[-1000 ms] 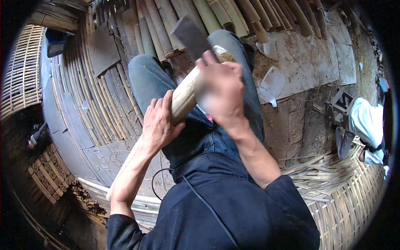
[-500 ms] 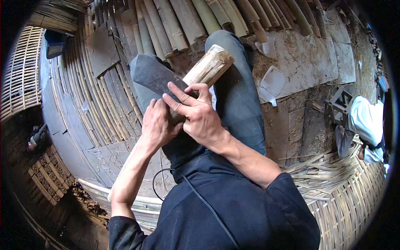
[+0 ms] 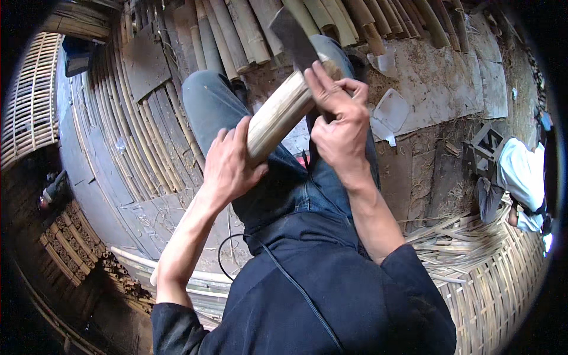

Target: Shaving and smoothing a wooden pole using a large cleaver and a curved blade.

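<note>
A short, thick wooden log, pale and split-looking along its side, slants up and away over my lap between my knees. My left hand grips its near end, fingers along the left side and thumb underneath. In my right hand is a broad-bladed chopping knife, its dark blade pointing up and to the left past the far part of the log. Two fingers lie stretched at the blade's base; most of the handle is hidden in my hand. The blade crosses in front of the log, and I cannot tell whether it touches the wood.
Bamboo poles lie in rows ahead and at left. A white plastic container sits on the floor to the right. Woven bamboo strips lie at lower right, near another person in white. A dark cord hangs over my shirt.
My right hand has moved right and away with the knife, apart from my left hand. My left hand now holds the log's near end, which the knife and hands covered before.
</note>
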The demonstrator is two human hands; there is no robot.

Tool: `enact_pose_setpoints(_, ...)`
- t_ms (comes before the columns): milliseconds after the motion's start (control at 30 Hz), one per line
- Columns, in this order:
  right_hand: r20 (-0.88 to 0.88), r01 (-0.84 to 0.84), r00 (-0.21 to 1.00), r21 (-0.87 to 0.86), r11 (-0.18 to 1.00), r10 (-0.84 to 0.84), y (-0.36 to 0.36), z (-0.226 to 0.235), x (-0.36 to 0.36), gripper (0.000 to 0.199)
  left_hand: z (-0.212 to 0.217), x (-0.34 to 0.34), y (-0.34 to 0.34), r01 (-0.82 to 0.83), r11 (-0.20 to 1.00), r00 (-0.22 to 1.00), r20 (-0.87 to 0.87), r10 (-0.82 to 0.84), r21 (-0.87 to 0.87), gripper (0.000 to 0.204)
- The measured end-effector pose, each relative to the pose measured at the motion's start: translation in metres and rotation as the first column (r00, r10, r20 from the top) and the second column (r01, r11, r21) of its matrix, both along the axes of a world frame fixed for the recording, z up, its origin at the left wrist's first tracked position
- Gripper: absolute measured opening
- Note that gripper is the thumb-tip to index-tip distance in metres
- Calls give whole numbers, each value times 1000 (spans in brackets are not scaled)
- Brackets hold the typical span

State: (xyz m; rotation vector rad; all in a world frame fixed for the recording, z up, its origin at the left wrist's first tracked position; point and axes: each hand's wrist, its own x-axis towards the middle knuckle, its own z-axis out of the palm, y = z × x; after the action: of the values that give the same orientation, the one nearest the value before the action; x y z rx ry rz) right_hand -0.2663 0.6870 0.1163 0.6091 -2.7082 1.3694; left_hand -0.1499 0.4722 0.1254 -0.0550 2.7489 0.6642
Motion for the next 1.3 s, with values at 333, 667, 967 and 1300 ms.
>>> enact_pose_setpoints(333, 34, -26, 999, -40, 999, 27, -7, 4, 3, 71, -4, 1, -6, -46, 999, 999, 28, 46, 0, 98)
enact_pose_setpoints(667, 43, 123, 990, 181, 976, -132, 0, -20, 12, 82, -2, 14, -12, -71, 996, 997, -3, 72, 52, 89)
enact_pose_setpoints(967, -48, -256, 965, 53, 965, 259, -35, -11, 46, 83, -8, -1, -5, -63, 996, 996, 62, 59, 66, 91)
enact_pose_setpoints(1300, -29, -144, 989, -9, 989, 144, -37, -12, 38, 83, -12, -4, -11, -46, 996, 997, 58, 42, 72, 90)
